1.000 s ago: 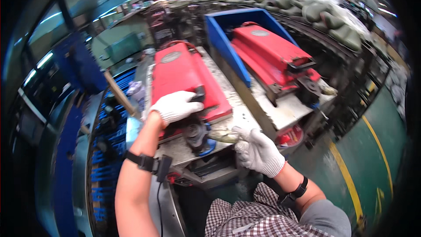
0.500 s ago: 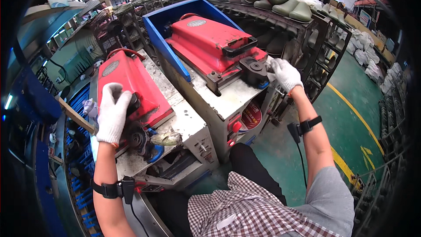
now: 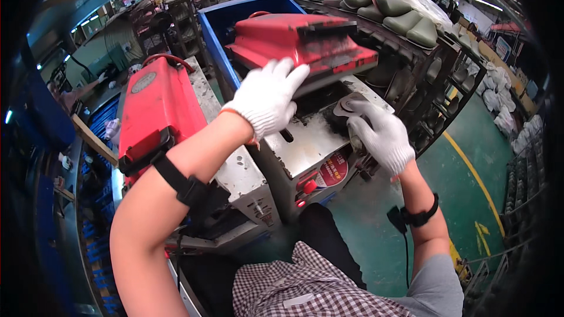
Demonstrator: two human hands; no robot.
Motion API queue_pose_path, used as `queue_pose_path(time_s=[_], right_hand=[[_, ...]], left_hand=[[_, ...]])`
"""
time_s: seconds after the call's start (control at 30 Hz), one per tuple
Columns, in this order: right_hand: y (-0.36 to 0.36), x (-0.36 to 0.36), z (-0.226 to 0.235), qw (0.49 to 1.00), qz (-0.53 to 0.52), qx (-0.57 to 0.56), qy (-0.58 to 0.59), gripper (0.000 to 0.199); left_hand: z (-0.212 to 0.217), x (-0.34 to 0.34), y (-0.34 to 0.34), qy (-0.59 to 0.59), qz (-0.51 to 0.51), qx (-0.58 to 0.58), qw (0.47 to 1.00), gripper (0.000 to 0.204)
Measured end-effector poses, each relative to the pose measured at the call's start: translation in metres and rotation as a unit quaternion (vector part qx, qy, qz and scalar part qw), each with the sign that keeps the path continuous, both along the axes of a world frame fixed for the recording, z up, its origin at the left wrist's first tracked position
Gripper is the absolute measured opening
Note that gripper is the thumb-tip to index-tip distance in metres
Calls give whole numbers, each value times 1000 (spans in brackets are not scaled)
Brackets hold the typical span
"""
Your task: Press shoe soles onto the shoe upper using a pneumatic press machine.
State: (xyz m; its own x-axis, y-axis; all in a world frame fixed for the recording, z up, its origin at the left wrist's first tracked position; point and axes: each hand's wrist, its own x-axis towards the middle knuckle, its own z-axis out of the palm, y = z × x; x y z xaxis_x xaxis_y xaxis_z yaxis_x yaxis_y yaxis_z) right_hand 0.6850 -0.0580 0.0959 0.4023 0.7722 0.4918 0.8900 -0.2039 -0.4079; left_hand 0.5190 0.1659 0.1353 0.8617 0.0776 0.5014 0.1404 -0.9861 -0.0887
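Observation:
Both my hands wear white knit gloves. My left hand [image 3: 271, 98], fingers apart, is against or just in front of the lower edge of a red machine cover [image 3: 276, 41], which is tilted up at its front. My right hand [image 3: 382, 136] curls thumb and fingers around a dark round-topped part [image 3: 342, 111] at the front corner of the same machine's metal top [image 3: 305, 147]. The fingers partly hide this part. A second red cover [image 3: 150, 103] lies lowered on the machine to the left; my left forearm hides part of its front.
A blue guard [image 3: 214, 35] surrounds the raised cover's back and left side. Olive-green shoes [image 3: 382, 9] are heaped on the rack behind. The right machine's front has a red button [image 3: 308, 186]. Racks [image 3: 437, 85] stand at the right, beside green floor with yellow lines.
My left hand has crossed from the left machine to the right one. The right red cover has swung up at its front. My right hand has moved down, onto the dark part.

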Motion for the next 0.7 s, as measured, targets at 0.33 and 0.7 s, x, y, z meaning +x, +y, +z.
queue_pose_path(time_s=[0.33, 0.7], right_hand=[[216, 86, 21, 927, 70, -365, -57, 107], [204, 103, 37, 892, 126, -177, 397, 82]], left_hand=[[140, 32, 50, -264, 12, 0, 964, 41], [149, 7, 42, -111, 147, -88, 979, 70]])
